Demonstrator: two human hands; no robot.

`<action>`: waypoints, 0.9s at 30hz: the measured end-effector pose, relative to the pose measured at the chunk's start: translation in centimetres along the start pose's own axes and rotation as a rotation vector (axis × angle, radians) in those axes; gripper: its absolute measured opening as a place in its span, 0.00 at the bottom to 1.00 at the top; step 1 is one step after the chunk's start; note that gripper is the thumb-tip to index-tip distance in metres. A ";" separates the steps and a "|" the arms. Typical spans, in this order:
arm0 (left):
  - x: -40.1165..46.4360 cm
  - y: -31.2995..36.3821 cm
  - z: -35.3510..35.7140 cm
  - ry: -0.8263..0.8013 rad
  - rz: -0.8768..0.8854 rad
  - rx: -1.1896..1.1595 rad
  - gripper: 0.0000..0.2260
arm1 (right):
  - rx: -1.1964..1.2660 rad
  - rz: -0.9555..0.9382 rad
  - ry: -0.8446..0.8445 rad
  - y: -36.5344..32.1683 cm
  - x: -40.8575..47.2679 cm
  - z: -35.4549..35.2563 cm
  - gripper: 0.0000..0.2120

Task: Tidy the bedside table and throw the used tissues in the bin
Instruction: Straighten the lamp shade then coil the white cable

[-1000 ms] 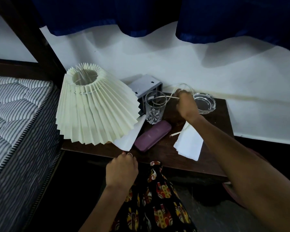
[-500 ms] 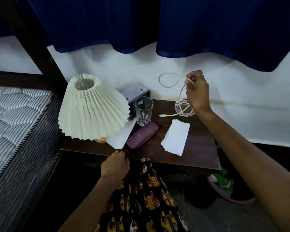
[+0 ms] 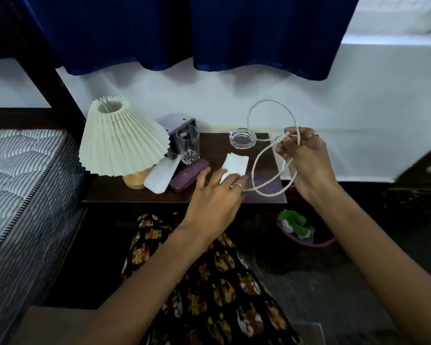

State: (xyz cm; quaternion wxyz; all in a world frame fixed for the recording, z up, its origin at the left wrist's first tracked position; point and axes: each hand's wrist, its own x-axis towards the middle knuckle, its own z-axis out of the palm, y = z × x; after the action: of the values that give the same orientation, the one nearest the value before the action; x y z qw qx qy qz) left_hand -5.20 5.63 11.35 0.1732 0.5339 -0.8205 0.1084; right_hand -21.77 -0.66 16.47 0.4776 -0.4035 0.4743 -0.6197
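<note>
A folded white tissue (image 3: 237, 161) lies in the middle of the dark wooden bedside table (image 3: 125, 194). My left hand (image 3: 215, 195) reaches over the table's front edge, its stretched fingers resting on the tissue's near end. My right hand (image 3: 306, 158) is raised over the table's right end and grips a looped white cable (image 3: 259, 190). One loop stands above this hand and others hang to the tabletop. The cable's low end runs to the thumb side of my left hand. A pink-rimmed bin (image 3: 309, 241) with green waste stands on the floor, right of the table.
On the table stand a pleated cream lamp (image 3: 121, 140), a grey box (image 3: 178, 122), a drinking glass (image 3: 188, 148), a glass ashtray (image 3: 243, 140), a purple case (image 3: 188, 175) and a white paper (image 3: 161, 175). A striped mattress (image 3: 23, 175) borders the left. Blue curtains hang behind.
My left hand has left the table's front edge and moved right onto the tissue. My right hand has drawn the cable off the ashtray and out to the right.
</note>
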 end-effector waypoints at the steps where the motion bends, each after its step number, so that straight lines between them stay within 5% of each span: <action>1: -0.5 0.4 -0.5 -0.059 0.024 -0.022 0.10 | 0.008 0.032 0.015 0.2 -1.1 -1.1 0.11; 6: -2.4 1.4 -2.4 -0.410 -0.017 -0.571 0.08 | -0.090 0.445 -0.031 2.1 -5.2 -6.6 0.03; 11: -2.1 3.3 -4.5 -0.383 -0.248 -1.048 0.09 | -0.577 0.830 -0.185 3.1 -7.6 -10.1 0.30; 14: -1.7 4.3 -5.5 -0.418 -0.303 -1.189 0.10 | -0.726 0.618 -0.285 2.0 -8.8 -9.2 0.28; 17: -1.2 5.2 -6.6 -0.360 -0.376 -1.414 0.09 | -0.491 0.350 -0.381 1.3 -9.7 -7.3 0.17; 23: 1.1 4.6 -10.0 -0.177 -0.499 -2.013 0.13 | -0.194 0.270 -0.398 2.5 -9.5 -4.1 0.20; 27: 2.9 3.4 -11.6 -0.041 -0.451 -2.088 0.12 | -0.110 0.226 -0.448 3.5 -9.8 -1.4 0.17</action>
State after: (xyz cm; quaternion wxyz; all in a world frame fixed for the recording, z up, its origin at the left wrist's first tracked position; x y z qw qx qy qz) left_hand -7.48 8.76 23.17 0.5470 0.2623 -0.3922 -0.6915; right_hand -20.26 8.87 12.32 0.6144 -0.5004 0.4320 -0.4308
